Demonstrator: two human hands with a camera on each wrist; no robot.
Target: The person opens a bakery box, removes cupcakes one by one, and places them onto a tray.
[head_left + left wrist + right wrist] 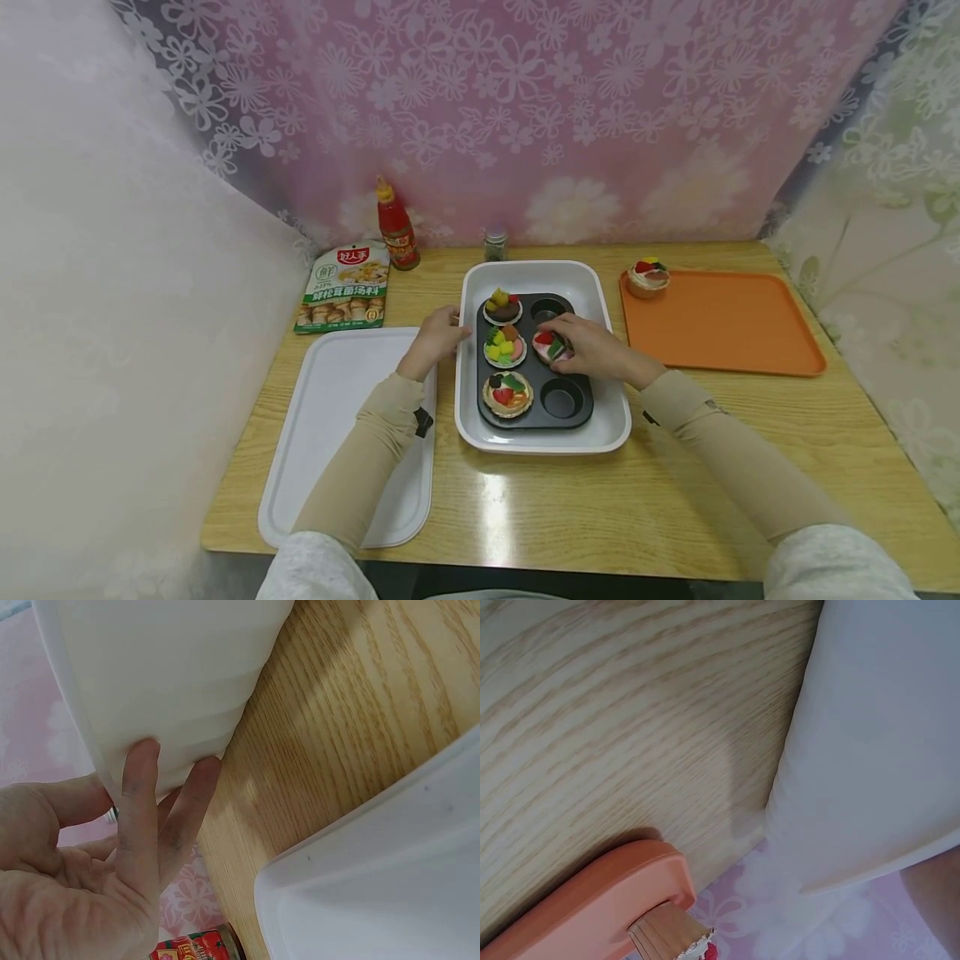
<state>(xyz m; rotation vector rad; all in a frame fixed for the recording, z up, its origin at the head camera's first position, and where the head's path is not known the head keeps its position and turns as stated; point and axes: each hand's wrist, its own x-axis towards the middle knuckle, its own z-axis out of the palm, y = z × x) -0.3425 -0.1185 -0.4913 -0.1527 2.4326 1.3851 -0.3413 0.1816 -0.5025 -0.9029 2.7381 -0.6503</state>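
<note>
In the head view, a white plastic tub holds a dark muffin tin. Toy tarts fill the tin's left column: a chocolate one, one with mixed fruit and one with strawberry. My right hand pinches a pink tart at the right column's middle cup; its fingers partly cover it. The cups behind and in front of that one hold no tart. My left hand holds the tub's left side, thumb at the rim and fingers against the outer wall.
An orange tray lies to the right, with a fruit-topped tart on its far left corner. A white tray is at left. Behind stand a green-and-white food packet, a red sauce bottle and a small jar.
</note>
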